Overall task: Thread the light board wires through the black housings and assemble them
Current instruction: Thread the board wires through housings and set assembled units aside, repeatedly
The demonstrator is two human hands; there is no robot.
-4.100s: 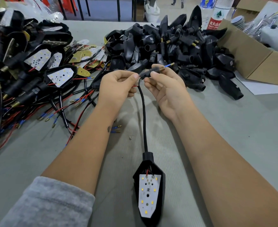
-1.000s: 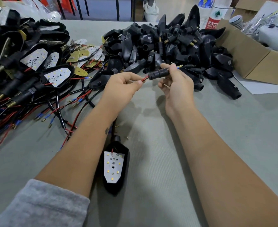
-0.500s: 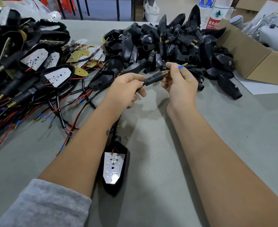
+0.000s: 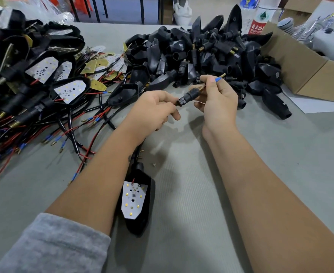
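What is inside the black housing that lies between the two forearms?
Inside the black housing sits a white light board with small yellow LEDs and a red wire at its top. What lies under the board cannot be seen; the board covers it.

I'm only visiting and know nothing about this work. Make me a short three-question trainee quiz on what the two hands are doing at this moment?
1. True or false: the right hand pinches a blue-sleeved wire end above the black stem piece.
2. Which hand grips the lower end of that stem piece?
A. the left hand
B. the right hand
C. neither
3. Fill in: the housing with the LED board lies on the table near the left ______.

Key:
1. True.
2. A.
3. Forearm. It lies beside and partly under the arm, board face up.
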